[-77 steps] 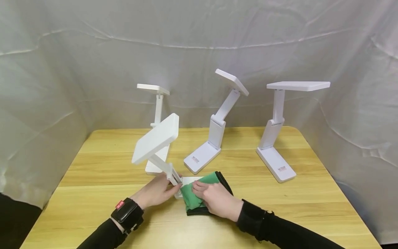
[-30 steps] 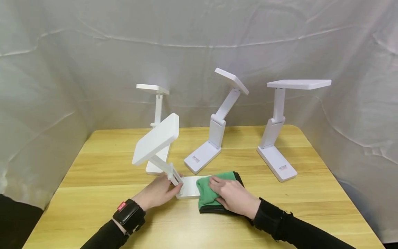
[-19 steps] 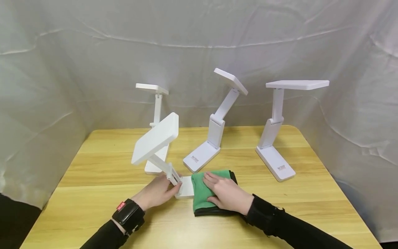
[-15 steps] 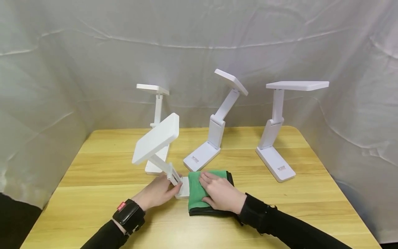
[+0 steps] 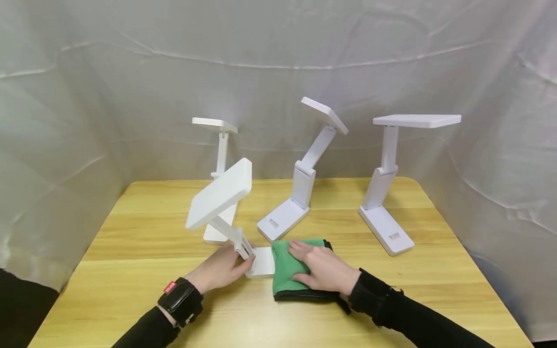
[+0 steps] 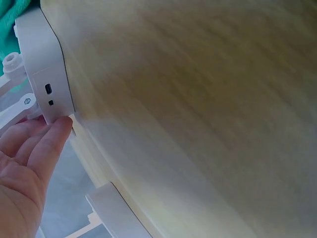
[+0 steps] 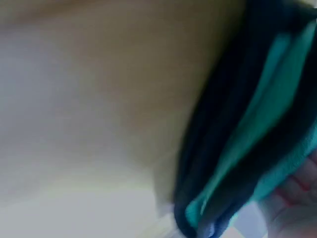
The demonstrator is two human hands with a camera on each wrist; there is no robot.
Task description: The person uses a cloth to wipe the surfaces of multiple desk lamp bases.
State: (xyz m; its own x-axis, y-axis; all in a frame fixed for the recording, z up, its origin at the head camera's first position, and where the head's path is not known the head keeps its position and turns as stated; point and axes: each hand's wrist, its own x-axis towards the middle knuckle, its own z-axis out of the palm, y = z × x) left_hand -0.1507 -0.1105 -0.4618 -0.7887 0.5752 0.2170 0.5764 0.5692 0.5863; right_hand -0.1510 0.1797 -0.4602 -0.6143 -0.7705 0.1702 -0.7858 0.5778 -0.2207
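Near the front middle of the table, a white folding desk lamp (image 5: 263, 261) stands with its head tilted over to the left. My left hand (image 5: 221, 267) grips the hinge end of its base, thumb on the near side; the left wrist view shows fingertips against the base (image 6: 49, 74) beside a small port. A folded green cloth (image 5: 285, 273) with black edging covers the right part of the base. My right hand (image 5: 324, 268) holds this cloth from above, fingers on the far side and thumb nearer me. In the right wrist view the cloth's layered edge (image 7: 233, 139) is blurred.
Behind stand three more white desk lamps: one at the left (image 5: 221, 150), partly hidden, one in the middle (image 5: 283, 218) and one at the right (image 5: 387, 229). The wooden table (image 5: 143, 232) is enclosed by a grey-white sheet (image 5: 270, 58).
The cloth and my right hand slid right along the base, then left, and have now shifted right again, baring more of the base. My left hand and the lamp stay in place.
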